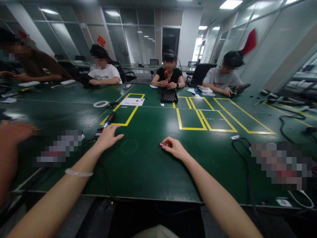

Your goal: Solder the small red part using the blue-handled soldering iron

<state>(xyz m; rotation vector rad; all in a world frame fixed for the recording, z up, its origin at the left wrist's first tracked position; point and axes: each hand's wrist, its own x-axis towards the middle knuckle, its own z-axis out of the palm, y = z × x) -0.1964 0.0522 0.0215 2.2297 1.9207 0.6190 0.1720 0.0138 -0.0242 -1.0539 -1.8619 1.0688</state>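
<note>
My left hand (108, 136) reaches over the green table (146, 172), thumb apart from the fingers, holding nothing I can see. Just beyond its knuckles lies a black cylindrical tool (110, 118) with a blue and silver band, its near end partly covered by the hand. In the middle of the table, my right hand (175, 148) has its thumb and fingers closed on a small red piece (160, 144) with a pale spot. The piece sits low at the table surface; its exact kind is too small to tell.
Yellow tape outlines (193, 128) mark the tabletop. A white sheet (132, 101), a white cable coil (100, 104) and a black tray (169, 96) lie farther off. Dark cables (244, 155) run at the right. Several people sit around; another person's arm (12, 142) enters at left.
</note>
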